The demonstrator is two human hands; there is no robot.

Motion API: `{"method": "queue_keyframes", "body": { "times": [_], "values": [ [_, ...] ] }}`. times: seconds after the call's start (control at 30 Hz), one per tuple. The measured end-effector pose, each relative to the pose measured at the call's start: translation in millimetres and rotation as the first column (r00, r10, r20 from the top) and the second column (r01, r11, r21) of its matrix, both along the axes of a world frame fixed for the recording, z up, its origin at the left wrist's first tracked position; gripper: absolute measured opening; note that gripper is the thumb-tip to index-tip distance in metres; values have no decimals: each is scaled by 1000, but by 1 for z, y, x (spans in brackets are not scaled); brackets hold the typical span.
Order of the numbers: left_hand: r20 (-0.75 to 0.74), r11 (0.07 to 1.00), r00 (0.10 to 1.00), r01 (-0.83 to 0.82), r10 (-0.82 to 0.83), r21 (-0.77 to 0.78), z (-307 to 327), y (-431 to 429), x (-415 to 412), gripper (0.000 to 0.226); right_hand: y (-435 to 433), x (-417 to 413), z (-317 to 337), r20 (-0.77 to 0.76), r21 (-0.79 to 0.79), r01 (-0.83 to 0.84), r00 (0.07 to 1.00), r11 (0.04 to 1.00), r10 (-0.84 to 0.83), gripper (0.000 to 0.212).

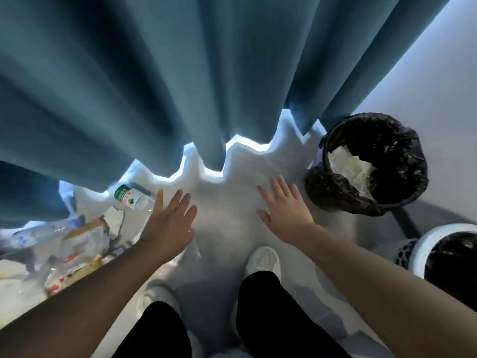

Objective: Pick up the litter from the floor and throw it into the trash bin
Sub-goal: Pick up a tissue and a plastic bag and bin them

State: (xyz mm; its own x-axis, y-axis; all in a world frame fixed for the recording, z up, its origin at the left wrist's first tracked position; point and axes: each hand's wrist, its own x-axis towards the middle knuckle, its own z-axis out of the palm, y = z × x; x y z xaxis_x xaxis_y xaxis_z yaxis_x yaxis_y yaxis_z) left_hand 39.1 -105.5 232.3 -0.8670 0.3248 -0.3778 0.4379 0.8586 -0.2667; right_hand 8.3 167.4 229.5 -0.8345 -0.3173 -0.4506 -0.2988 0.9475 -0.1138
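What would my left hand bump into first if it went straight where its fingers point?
Probably the blue curtain. The left hand points past the bottle lying beside it, though depth is unclear.

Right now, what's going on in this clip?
A person stands over the floor with both hands open and empty. The left hand is near a plastic bottle and a pile of wrappers. The right hand is nearer the black-lined trash bin, which already holds white scraps. Nothing is picked up yet.

Clear plastic bottle with green-and-white label (131, 200), on its side beside a heap of crumpled wrappers and cardboard (77, 241); round black-bagged trash bin (335, 188), upright, containing white crumpled waste (348, 164).
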Motion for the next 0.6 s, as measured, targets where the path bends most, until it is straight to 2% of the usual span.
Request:
{"method": "queue_keyframes", "body": {
  "times": [0.1, 0.23, 0.43, 0.6],
  "values": [
    [67, 988, 992, -102, 110, -112, -19, -61, 37, 59, -63, 9, -17, 68, -24, -85, 994, 996, 87, 62],
    [163, 958, 951, -238, 264, -161, -43, -113, 64, 58, -120, 21, -38, 127, -50, -137, 982, 989, 142, 62],
    [145, 897, 886, -436, 441, -69, -100, -150, 78, 58, -163, 25, -102, 233, -24, -181, 955, 983, 181, 66],
    [150, 901, 890, -434, 431, -12, -162, -161, 80, 63, -194, 29, -158, 335, -21, -123, 934, 992, 123, 69]
  ]
}}
